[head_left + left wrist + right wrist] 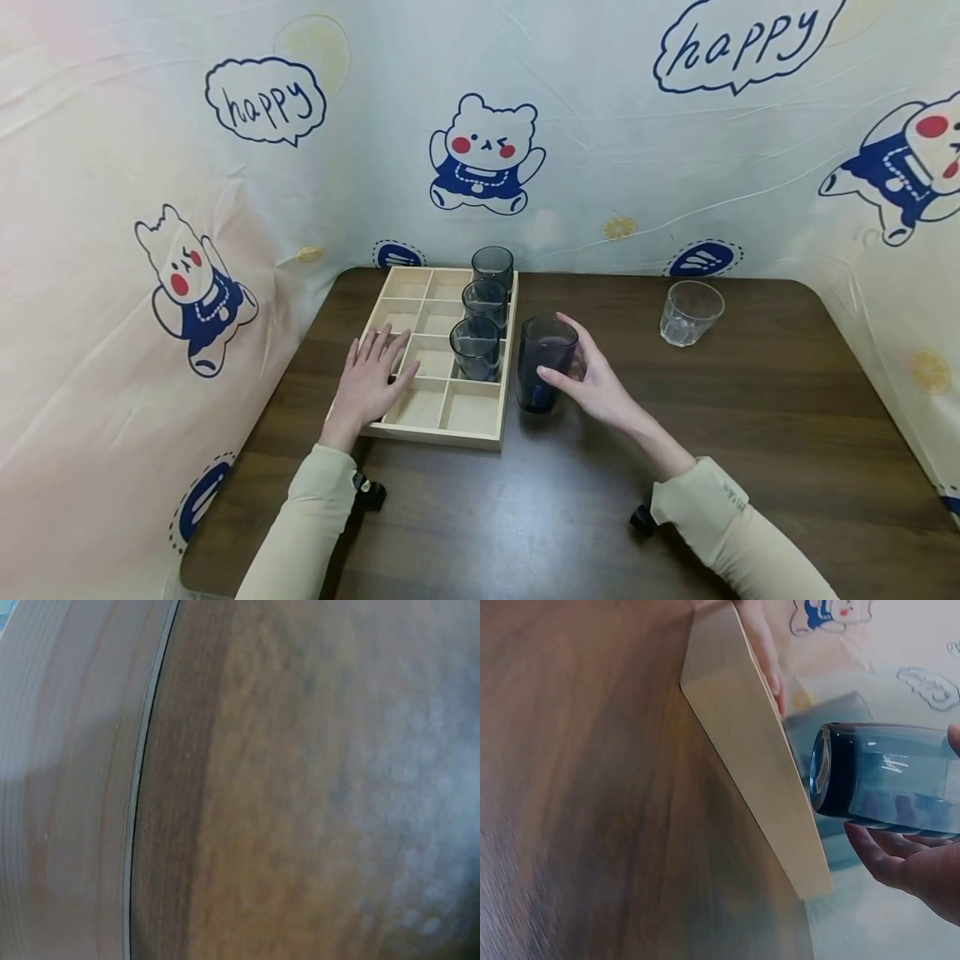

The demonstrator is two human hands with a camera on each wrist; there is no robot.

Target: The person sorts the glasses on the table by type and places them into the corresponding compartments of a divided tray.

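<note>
From over here I see the right hand [596, 385] curled round a dark blue glass [538, 354], holding it upright just outside the wooden tray [435, 436], at the tray's 3 o'clock. The left hand [371, 381] lies with fingers spread wide over the tray's 9 o'clock side, while three more dark glasses [476, 346] stand inside it between 1 and 3 o'clock. On the brown table [570, 492], I find a clear glass [688, 317] well apart, toward the held one's 2 o'clock.
</note>
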